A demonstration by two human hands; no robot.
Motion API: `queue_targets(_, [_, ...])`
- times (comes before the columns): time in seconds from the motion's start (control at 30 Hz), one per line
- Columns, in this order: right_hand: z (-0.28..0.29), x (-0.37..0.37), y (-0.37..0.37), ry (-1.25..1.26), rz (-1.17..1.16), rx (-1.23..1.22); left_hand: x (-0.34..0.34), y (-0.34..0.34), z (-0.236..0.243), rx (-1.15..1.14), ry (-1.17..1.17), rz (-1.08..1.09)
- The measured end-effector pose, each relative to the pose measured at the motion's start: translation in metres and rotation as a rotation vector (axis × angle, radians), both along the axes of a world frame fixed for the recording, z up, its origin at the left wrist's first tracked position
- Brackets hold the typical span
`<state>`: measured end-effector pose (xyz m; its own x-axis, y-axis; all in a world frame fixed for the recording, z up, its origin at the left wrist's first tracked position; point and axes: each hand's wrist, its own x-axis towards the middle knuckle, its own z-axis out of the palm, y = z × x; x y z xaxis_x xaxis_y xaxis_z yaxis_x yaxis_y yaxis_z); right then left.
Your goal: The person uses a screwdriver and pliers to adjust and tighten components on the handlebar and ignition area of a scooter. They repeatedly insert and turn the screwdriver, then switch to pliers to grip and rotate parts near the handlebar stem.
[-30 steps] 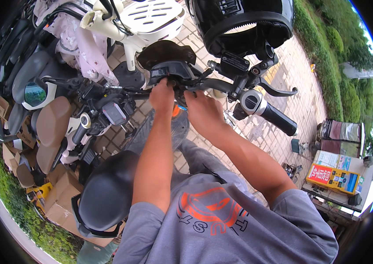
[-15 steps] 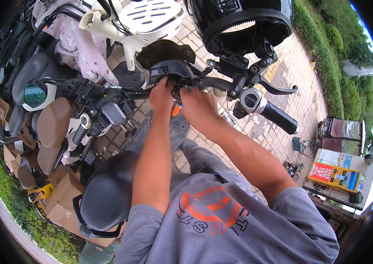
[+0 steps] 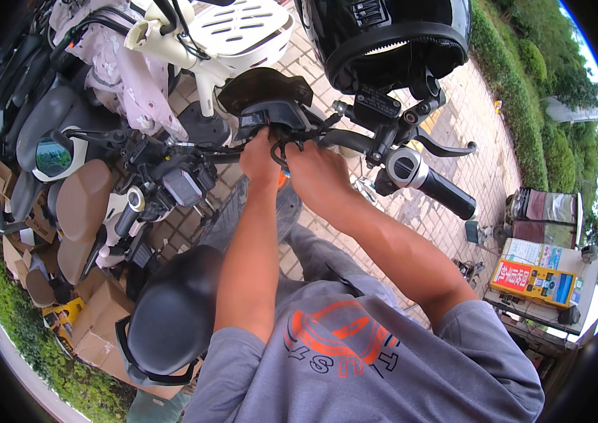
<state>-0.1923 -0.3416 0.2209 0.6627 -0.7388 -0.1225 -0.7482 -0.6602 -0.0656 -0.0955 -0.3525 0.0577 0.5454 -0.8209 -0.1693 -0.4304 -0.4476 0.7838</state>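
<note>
Black cable (image 3: 278,147) looped below the dark handlebar housing (image 3: 276,114) — likely light, springy, best pinched mid-loop — between the left hand (image 3: 259,161) and right hand (image 3: 317,172); fingers curled, their hold impossible to tell.

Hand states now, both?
Left hand: under the housing, fingertips hidden; grip can't be told.
Right hand: curled by black cables; hold can't be told.
</note>
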Motion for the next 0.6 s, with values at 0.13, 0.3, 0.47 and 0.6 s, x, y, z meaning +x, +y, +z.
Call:
queue_targets(0.13, [-0.005, 0.004, -0.006, -0.018, -0.08, 0.092, -0.001, 0.004, 0.006, -0.013, -0.042, -0.019])
queue_targets(0.3, [-0.012, 0.008, -0.011, 0.011, -0.071, 0.093, -0.002, 0.008, -0.007, -0.135, -0.006, 0.038])
queue_targets(0.47, [-0.015, 0.011, -0.012, 0.015, -0.111, 0.126, -0.004, 0.013, -0.004, -0.039, -0.099, -0.032])
queue_targets(0.6, [-0.019, 0.011, -0.014, -0.005, -0.135, 0.153, -0.003, 0.012, 0.015, 0.081, -0.107, -0.094])
